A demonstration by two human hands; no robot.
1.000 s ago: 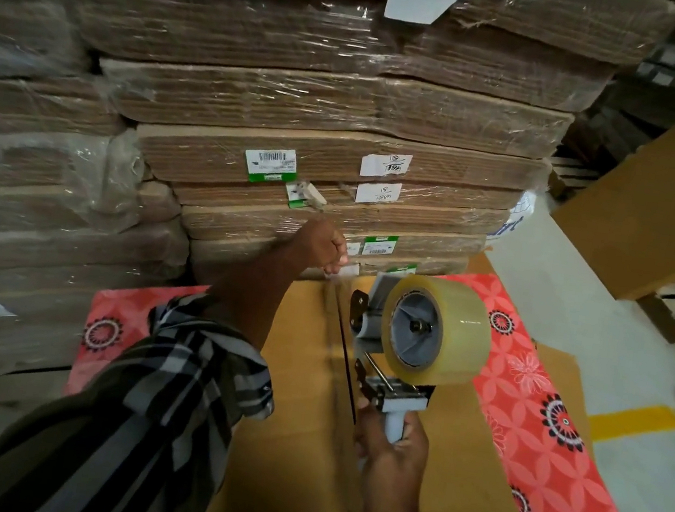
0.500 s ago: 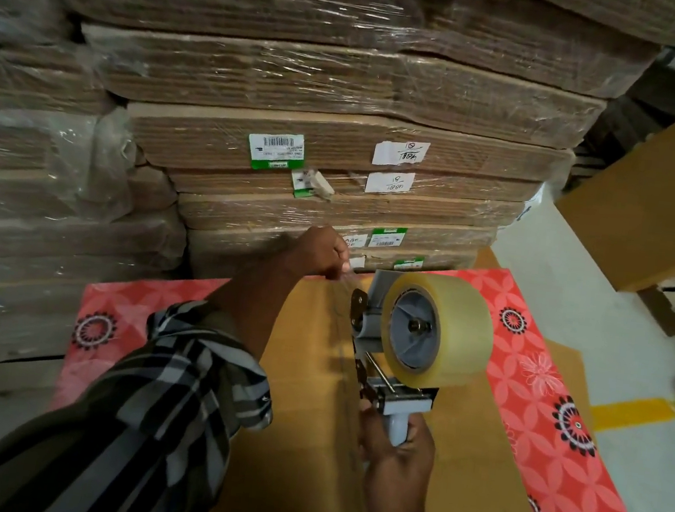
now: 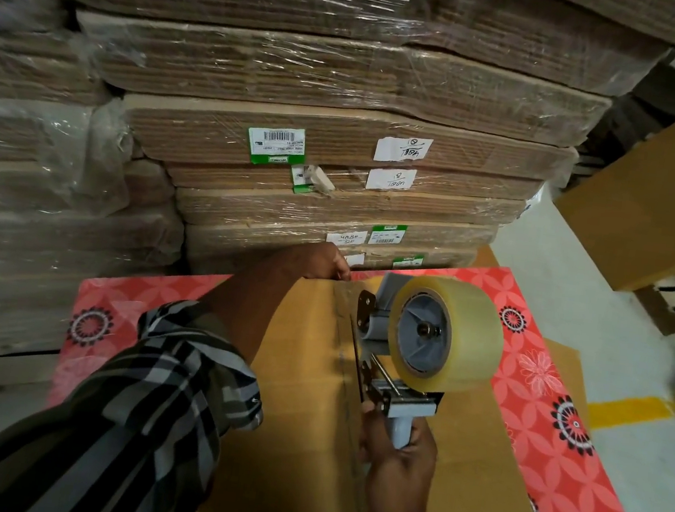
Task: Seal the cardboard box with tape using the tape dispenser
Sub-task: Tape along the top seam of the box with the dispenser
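**Tape dispenser poised on the box seam**

The cardboard box (image 3: 301, 400) lies on a worktop covered with a red floral cloth (image 3: 549, 452), its two top flaps meeting in a seam that runs away from the person. The right hand (image 3: 400, 455) has its fingers curled round the grey handle of the tape dispenser (image 3: 405, 349), which sits over that seam, near the far end of the box. A big roll of clear tape (image 3: 453, 334) is mounted on its right side. The left hand (image 3: 314, 261), out of a rolled plaid sleeve (image 3: 167, 384), reaches to the far edge of the box; its fingers bend over that edge, and I cannot tell whether they pinch the tape end.

Behind the worktop stand shrink-wrapped stacks of flat cardboard (image 3: 328, 76). One bundle carries a green-bordered barcode label (image 3: 276, 146); white slips (image 3: 402, 149) beside it bear handwriting, roughly "10" over a scrawl, another "480". A yellow line (image 3: 631, 413) marks the floor at right.
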